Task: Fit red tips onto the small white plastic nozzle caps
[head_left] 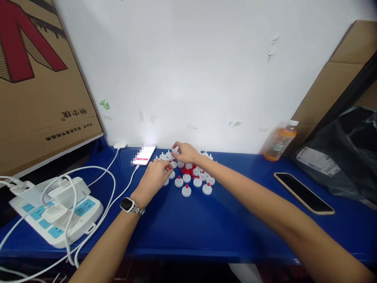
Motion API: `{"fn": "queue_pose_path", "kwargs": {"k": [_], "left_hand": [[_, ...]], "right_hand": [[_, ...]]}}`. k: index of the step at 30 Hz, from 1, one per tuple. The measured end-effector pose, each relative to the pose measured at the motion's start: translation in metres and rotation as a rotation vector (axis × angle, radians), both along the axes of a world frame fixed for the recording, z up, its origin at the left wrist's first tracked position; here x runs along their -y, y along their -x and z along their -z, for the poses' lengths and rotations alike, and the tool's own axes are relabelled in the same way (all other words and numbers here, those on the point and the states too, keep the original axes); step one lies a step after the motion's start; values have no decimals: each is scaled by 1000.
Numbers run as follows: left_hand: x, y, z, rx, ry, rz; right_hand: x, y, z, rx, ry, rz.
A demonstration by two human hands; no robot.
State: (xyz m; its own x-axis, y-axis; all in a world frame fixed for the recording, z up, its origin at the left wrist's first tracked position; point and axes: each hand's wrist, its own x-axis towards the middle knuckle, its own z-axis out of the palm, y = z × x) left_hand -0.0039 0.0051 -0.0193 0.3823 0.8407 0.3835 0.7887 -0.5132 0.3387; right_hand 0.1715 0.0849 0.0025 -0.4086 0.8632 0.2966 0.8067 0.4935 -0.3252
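Observation:
Several white round caps with pointed nozzles stand on the blue table, many with small red tips, such as the red-tipped cap at the front. Loose red tips lie heaped among them. My right hand reaches over the back of the group, thumb and forefinger curved around a white nozzle cap. At the left side of the group, my left hand has its fingers bent together beside a cap; whatever they pinch is hidden.
A lit phone lies behind my left hand, on a white cable. A power strip with tangled cables is at left. At right are a dark phone, an orange drink bottle and a grey plastic bag. A white wall stands behind.

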Motion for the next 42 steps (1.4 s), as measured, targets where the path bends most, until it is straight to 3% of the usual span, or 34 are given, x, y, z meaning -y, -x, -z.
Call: {"fn": "queue_pose_path", "kwargs": {"k": [6,9,14,17,22,29,35,42], "left_hand": [[-6,-4,1,17,-89,16],[-15,-10,0,-48,-105,6],[-21,-15,-2,-105,-166,-8],[-13,-12,-5,-89,-268,-6],[4,-11,-13,22,-234,124],[26,-21,-13,55,-237,342],[33,-31,0,-164,-264,343],[20,-23,5,-192,-188,387]], "right_hand": [[-26,14,-1,82,80,-23],[-25,13,-1,46,71,-13],[15,-25,2,-140,-28,-65],[46,-52,3,-141,15,-95],[81,-72,0,-147,24,-64],[116,-84,8,-278,-156,-25],[128,-86,17,-26,-160,-63],[121,-80,28,32,-177,-118]]}}
